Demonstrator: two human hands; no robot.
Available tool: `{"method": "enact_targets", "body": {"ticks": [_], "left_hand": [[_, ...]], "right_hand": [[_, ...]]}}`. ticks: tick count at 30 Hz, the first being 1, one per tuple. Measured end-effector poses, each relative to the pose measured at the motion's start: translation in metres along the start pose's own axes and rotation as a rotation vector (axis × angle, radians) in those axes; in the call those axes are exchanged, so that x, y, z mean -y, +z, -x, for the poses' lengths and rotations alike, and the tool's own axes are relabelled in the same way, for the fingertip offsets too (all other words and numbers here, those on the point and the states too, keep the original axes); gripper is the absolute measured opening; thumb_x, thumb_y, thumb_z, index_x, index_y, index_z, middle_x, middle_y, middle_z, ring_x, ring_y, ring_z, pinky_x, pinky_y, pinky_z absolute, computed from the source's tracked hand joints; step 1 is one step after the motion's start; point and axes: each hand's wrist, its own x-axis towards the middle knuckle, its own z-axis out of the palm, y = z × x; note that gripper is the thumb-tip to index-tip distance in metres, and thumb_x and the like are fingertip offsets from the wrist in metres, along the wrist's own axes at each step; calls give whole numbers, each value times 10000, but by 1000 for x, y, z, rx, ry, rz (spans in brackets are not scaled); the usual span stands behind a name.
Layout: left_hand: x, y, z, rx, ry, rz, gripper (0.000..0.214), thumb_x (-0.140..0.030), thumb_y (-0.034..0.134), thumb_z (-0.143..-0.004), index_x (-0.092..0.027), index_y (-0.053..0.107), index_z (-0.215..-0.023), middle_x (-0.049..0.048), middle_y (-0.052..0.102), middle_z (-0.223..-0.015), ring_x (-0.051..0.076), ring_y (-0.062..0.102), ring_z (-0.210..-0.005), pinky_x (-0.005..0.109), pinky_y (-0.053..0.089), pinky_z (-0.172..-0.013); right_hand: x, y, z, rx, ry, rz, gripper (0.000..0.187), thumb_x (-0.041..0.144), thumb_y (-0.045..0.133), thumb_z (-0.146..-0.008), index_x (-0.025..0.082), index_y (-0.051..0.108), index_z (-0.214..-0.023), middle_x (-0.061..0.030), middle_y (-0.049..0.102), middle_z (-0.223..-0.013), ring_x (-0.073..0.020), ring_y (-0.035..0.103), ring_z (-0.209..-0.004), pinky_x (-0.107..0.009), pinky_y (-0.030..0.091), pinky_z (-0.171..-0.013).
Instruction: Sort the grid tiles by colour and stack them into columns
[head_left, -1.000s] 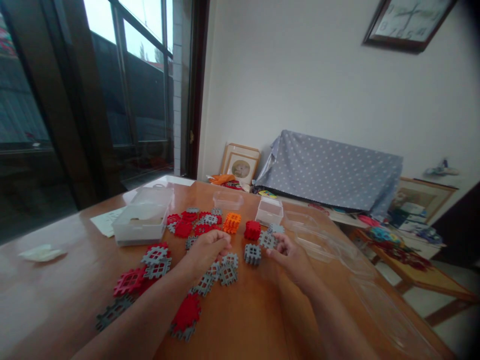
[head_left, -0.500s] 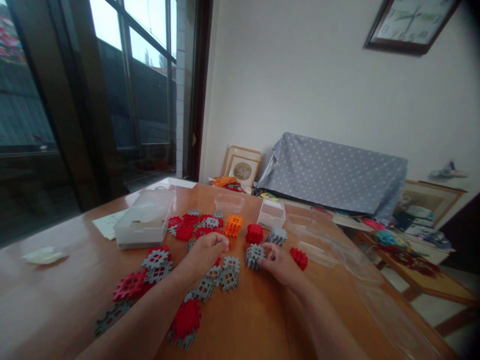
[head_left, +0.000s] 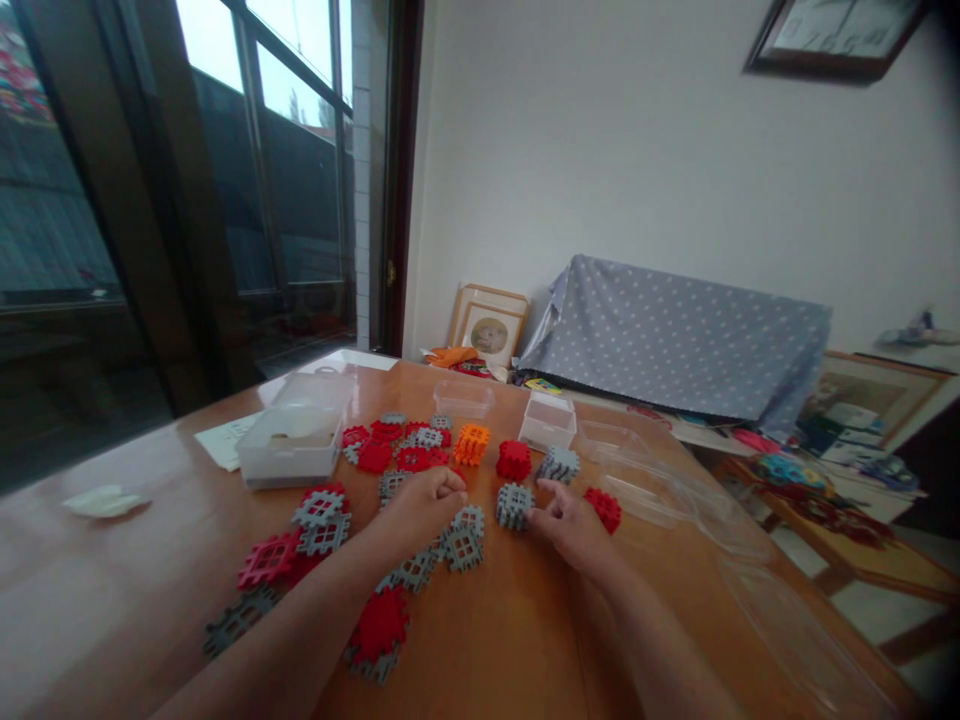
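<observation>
Across the table (head_left: pixel 517 620), head view: orange stack (head_left: pixel 471 445), red stacks (head_left: pixel 513 460), gray stacks (head_left: pixel 559 464) already formed.
Toward its left edge: red pieces (head_left: pixel 381 622), gray pieces (head_left: pixel 463 547) loose, still unstacked.
Left hand (head_left: pixel 426 503): fingers curled; whether holding anything, cannot tell.
Right hand (head_left: pixel 571 526): fingers parted, apparently released, just beside the nearer gray stack (head_left: pixel 513 507).

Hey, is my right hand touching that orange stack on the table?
Apart. The head view shows a red stack sitting between the right hand and the orange stack.
</observation>
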Motion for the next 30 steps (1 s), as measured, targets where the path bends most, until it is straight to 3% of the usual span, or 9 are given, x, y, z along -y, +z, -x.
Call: {"method": "enact_targets", "body": {"ticks": [4, 8, 10, 13, 21, 30], "left_hand": [[2, 2, 9, 84, 109, -292, 342, -430, 676, -756, -216, 697, -1023, 72, 700, -980, 265, 640, -911, 328, 454, -755], [-2, 2, 18, 184, 131, -556, 632, -479, 786, -633, -222, 666, -1198, 149, 607, -1302, 398, 522, -1226, 469, 403, -1002], [-3, 4, 19, 220, 131, -612, 703, -470, 792, -621, -222, 634, -1259, 159, 564, -1370, 416, 465, -1298, 505, 354, -1068], [1, 6, 18, 242, 158, -665, 696, -456, 786, -622, -234, 626, -1262, 149, 574, -1350, 403, 471, -1299, 513, 324, -1102], [5, 9, 19, 240, 151, -676, 663, -406, 754, -639, -238, 620, -1266, 164, 569, -1359, 407, 478, -1296, 535, 316, -1104], [3, 10, 19, 231, 186, -694, 663, -394, 769, -617, -259, 622, -1249, 134, 600, -1278, 396, 516, -1230, 519, 345, -1076]], "right_hand": [[2, 0, 7, -81, 25, 11, 529, 416, 602, -832, 137, 566, -1280, 55, 523, -641, -153, 521, -571, -257, 354, -532], [4, 2, 12, -90, 31, 20, 626, 445, 647, -808, 140, 536, -1343, 60, 521, -635, -154, 529, -579, -255, 354, -533], [3, 4, 12, -63, 38, 14, 721, 469, 684, -786, 125, 499, -1392, 67, 512, -625, -152, 522, -571, -254, 351, -531], [1, 7, 10, -13, 44, -7, 792, 496, 697, -781, 107, 461, -1429, 70, 503, -627, -148, 511, -566, -255, 348, -533], [-4, 12, 6, 14, 13, -20, 647, 445, 673, -809, 127, 546, -1358, 62, 487, -625, -152, 496, -571, -260, 326, -529], [0, 13, 10, 39, -6, -48, 654, 465, 659, -816, 164, 532, -1382, 85, 435, -584, -140, 446, -523, -255, 306, -514]]}}
